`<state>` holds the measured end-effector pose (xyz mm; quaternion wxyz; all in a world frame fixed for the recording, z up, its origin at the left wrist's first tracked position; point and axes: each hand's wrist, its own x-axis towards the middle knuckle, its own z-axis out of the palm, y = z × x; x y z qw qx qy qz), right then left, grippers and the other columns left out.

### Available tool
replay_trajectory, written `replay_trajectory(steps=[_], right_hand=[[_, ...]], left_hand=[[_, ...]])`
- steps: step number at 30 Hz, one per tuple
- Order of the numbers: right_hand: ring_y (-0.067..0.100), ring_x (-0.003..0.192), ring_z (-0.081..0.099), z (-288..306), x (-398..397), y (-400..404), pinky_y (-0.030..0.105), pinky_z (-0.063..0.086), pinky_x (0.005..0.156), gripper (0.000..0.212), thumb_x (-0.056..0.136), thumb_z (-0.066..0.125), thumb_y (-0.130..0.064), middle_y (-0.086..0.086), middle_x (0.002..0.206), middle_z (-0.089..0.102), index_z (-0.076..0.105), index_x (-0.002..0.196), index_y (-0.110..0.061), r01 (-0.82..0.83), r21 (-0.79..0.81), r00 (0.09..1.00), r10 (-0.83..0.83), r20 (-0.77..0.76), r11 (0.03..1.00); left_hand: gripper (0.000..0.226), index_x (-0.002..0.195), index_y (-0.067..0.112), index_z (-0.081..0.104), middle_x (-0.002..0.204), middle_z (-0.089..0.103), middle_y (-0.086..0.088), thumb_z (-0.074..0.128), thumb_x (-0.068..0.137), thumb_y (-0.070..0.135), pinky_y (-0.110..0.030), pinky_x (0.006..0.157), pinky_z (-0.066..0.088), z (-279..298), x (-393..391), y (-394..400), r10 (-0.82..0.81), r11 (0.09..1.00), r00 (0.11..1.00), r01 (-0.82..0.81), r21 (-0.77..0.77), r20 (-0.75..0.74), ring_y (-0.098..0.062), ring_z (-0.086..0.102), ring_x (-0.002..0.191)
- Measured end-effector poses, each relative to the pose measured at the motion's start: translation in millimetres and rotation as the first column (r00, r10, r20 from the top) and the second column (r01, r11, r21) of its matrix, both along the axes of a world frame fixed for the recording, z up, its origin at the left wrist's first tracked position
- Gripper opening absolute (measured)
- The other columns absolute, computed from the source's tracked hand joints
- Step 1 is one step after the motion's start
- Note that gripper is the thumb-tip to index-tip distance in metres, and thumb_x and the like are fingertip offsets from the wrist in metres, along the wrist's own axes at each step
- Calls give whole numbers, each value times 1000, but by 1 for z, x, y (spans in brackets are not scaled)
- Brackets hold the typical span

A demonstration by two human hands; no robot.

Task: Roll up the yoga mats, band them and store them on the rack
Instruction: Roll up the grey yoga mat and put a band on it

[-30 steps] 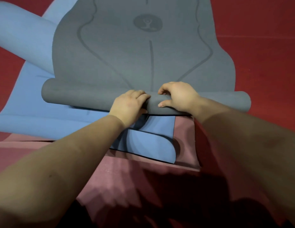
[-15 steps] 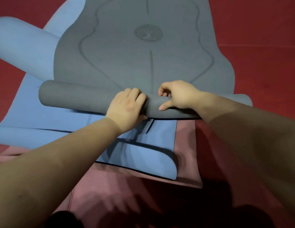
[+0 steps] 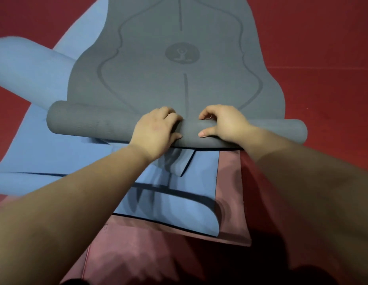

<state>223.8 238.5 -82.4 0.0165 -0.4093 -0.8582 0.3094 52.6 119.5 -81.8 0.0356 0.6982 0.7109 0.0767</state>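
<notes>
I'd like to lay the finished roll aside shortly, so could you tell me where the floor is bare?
Bare red floor lies right of the gray mat, and a smaller patch at upper left, above the blue roll. Left and near side are crowded: blue mat and pink mat overlap under both hands.

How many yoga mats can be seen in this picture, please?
3. The grey mat is on top, half rolled under both hands. The blue mat lies under it, to the left. The pink mat lies at the bottom. More may be hidden underneath.
</notes>
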Motion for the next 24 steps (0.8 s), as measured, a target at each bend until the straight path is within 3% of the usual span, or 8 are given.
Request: replay_trajectory(steps=[2,4,8,13,16,19,21,24], right_hand=[[11,92,56,1,-5,12,21,40,80,47,65,86,-29,-4,102,64,65,107,-19,16,-92,1000,-15,18,996],[11,91,56,-1,-11,14,23,42,83,47,66,85,-27,-1,104,65,65,107,-18,15,-114,999,-10,45,993],[20,112,47,-10,-1,-4,29,35,97,49,71,80,-35,3,113,56,63,113,-17,42,101,998,-37,-49,994],[21,114,43,-14,-4,-11,28,31,96,63,66,83,-36,0,120,52,55,119,-18,-18,186,999,12,32,982],[22,110,49,-4,-14,14,26,34,89,61,63,85,-34,2,117,56,58,115,-17,-34,87,997,27,77,996],[20,109,52,2,-20,25,26,38,89,61,62,87,-32,1,117,56,59,115,-18,-48,-9,991,49,125,999],[21,113,48,2,-21,21,28,36,92,61,66,84,-35,2,119,55,57,118,-18,-55,62,988,46,145,997],[20,115,43,-7,-5,4,27,31,94,55,73,77,-38,1,119,53,57,120,-17,-14,232,1000,9,24,973]], left_hand=[[62,110,3,64,108,63,-16,86,57,25,-41,80,50,-9,3,-11,-15,999,1000,14,44,12,-36,62,94],[62,114,4,64,112,63,-13,86,58,20,-40,84,49,-16,1,-10,28,999,998,-29,20,57,-35,60,100],[59,128,14,55,132,54,-4,76,76,29,-33,103,34,-13,-12,13,72,997,986,-64,-52,152,-25,46,123],[60,131,18,51,131,51,-2,73,78,36,-33,102,35,-2,-21,34,54,980,987,-23,-196,154,-24,44,122],[55,124,10,55,122,53,-12,75,77,31,-43,89,46,-4,-17,26,2,1000,1000,-1,-14,25,-34,51,109],[52,107,0,62,104,60,-19,84,66,21,-47,73,54,-17,-16,11,-24,996,999,20,86,38,-39,58,91],[49,107,0,63,105,60,-19,83,68,20,-46,76,53,-21,-18,14,15,996,997,-22,82,74,-38,59,94],[47,109,2,63,108,61,-17,80,71,23,-45,82,51,-24,-23,22,15,996,996,-23,83,86,-37,58,99]])
